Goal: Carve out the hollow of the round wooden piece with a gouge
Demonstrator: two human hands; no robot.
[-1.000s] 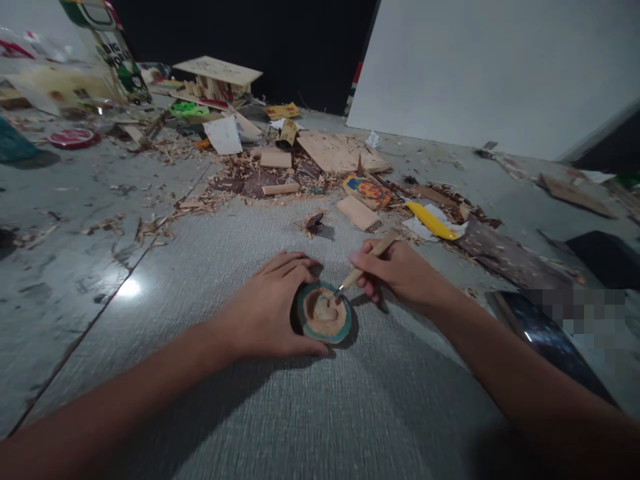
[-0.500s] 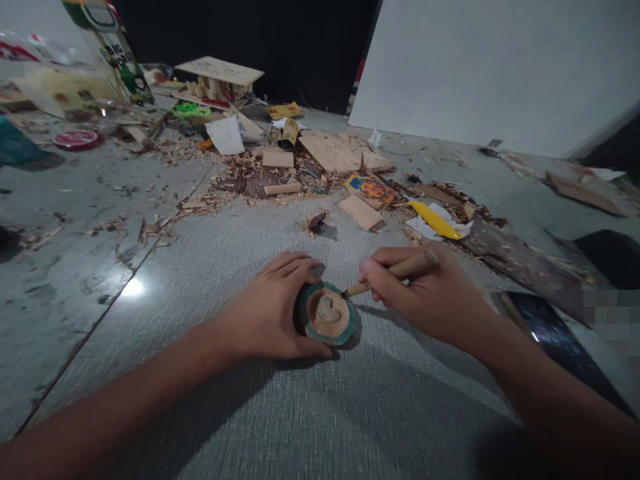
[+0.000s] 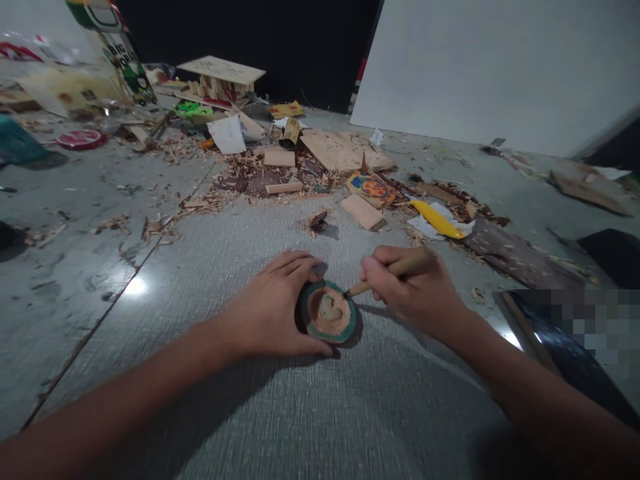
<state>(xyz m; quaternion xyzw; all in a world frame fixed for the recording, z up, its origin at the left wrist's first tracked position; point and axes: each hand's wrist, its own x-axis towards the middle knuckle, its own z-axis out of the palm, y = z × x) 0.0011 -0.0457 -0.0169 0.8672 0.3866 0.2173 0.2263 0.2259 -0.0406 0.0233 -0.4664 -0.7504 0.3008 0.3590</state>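
Observation:
My left hand is wrapped round the side of a small round wooden piece. This piece has a teal-green rim and a hollowed, bare-wood inside with a raised rounded shape in its middle. It rests tilted slightly on the grey textured surface. Between the thumb and fingers of my right hand is a wooden-handled carving tool, held like a pen. Its thin dark tip meets the upper right of the piece's rim, at the hollow's edge. The tool's exact tip shape is too small to make out.
Beyond my hands lie wood shavings, a flat wood block, a dark brown chip and a larger board. A yellow-handled tool sits at the right. A phone-like dark device lies near my right forearm.
The view has shifted slightly. My right wrist has moved a little with the tool, whose tip stays at the rim. My left hand keeps its hold on the wooden piece.

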